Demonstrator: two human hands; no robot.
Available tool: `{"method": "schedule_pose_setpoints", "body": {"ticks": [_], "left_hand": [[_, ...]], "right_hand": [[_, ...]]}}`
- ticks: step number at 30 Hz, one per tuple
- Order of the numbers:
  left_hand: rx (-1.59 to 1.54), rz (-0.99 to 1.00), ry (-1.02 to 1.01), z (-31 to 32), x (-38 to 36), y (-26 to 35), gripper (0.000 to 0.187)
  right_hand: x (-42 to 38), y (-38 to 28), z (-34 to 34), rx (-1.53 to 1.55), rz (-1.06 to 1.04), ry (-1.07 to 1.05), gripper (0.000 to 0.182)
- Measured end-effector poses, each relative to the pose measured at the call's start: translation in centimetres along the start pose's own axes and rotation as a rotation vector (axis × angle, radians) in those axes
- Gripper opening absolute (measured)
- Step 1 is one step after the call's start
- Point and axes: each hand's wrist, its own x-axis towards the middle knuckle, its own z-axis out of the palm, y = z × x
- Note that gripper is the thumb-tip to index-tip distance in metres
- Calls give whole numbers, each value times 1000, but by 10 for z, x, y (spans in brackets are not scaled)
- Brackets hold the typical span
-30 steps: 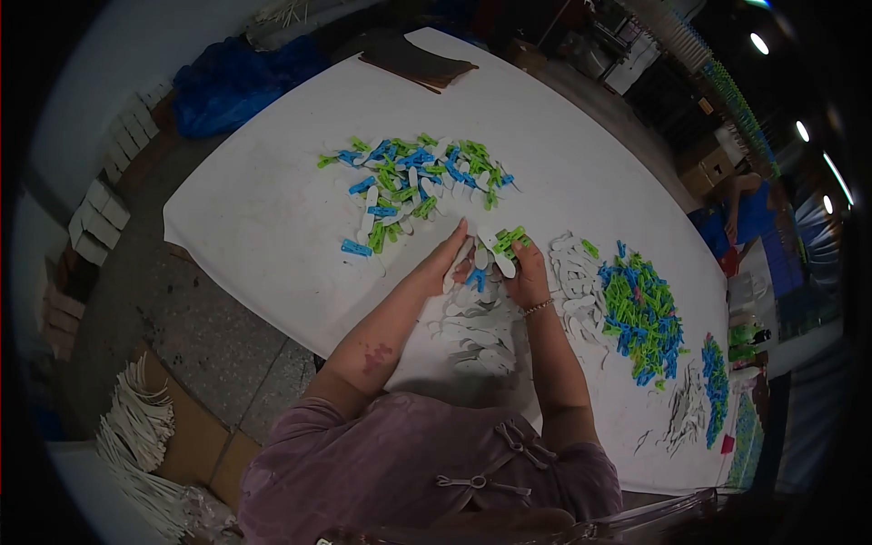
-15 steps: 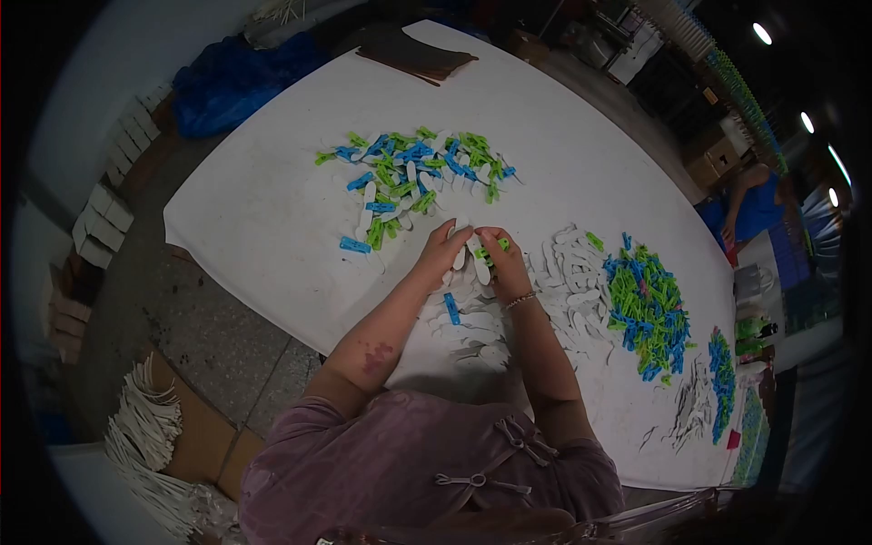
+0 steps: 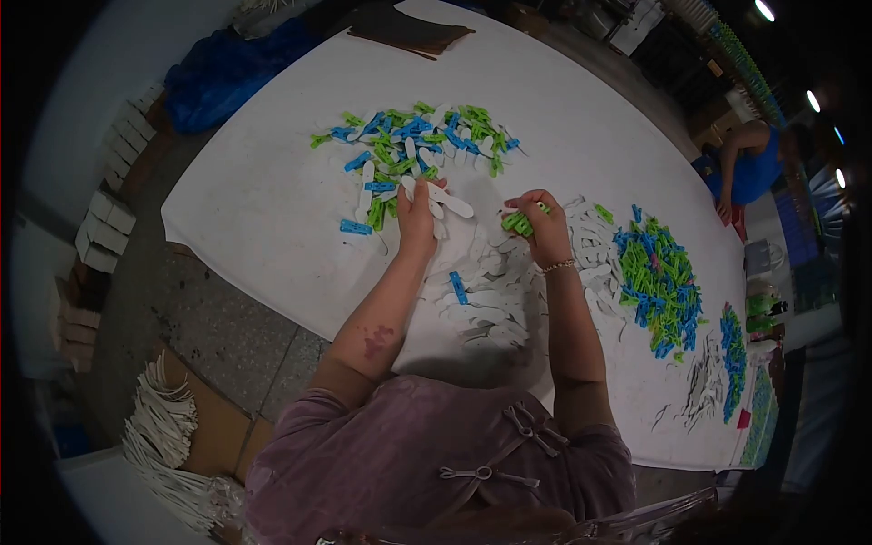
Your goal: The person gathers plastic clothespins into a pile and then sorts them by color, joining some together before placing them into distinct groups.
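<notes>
My left hand (image 3: pixel 418 222) is closed around several flat white pieces with rounded ends (image 3: pixel 452 202), which stick out past the fingers. Just beyond it lies a spread of green and blue clothespins with white pieces among them (image 3: pixel 409 145). My right hand (image 3: pixel 548 232) is held apart, to the right, with its fingers closed on a few green clothespins (image 3: pixel 520 222). Between my forearms lies a heap of loose white pieces (image 3: pixel 490 327), with a single blue clothespin (image 3: pixel 459 287) on top.
On the right of the white table (image 3: pixel 263 218) lie a heap of green and blue clothespins (image 3: pixel 658 282) and more white pieces (image 3: pixel 590 250). Dark sheets (image 3: pixel 409 32) are stacked at the far edge. Another person in blue (image 3: pixel 754 168) sits beyond the right edge.
My hands were together and have moved apart, the left one up and left with white pieces, the right one up and right with green clothespins. The view has shifted slightly.
</notes>
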Motion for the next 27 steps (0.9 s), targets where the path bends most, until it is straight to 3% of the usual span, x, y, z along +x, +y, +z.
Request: {"method": "schedule_pose_setpoints", "body": {"ticks": [1,2,4,8,11,13,15,18,20,23,25,27], "left_hand": [[-66,-8,9,0,1,-1,17],[-65,-11,9,0,0,-1,17],[-21,-84,-18,0,-1,6,17],[124,-113,-100,-2,1,10,18],[421,-213,-249,-9,4,15,25],[506,-230,-344,-10,1,17,27],[826,-233,-460,-9,-3,18,26],[772,-395,-641,-2,-14,18,24],[750,-336,-740,-10,-14,4,22],[562,-202,-689,-6,-18,2,20],[526,-237,-399,-12,-6,8,19],[484,-228,-347,-12,0,8,22]], "right_hand": [[-4,-4,-4,-254,12,-177,19],[-10,-5,-3,-254,15,-175,19],[-29,-6,4,-997,-210,-608,24],[-69,7,40,-1659,-195,-761,40],[-67,15,43,-1661,-120,-691,35],[-62,16,37,-1532,-192,-644,29],[-55,7,28,-1486,-212,-526,27],[-55,-6,19,-1383,-257,-419,26],[-57,-7,15,-1323,-284,-394,25],[-58,2,4,-1146,-310,-450,26],[-60,-2,-16,-1042,-261,-542,25],[-58,-12,-55,-978,-383,-376,22]]}}
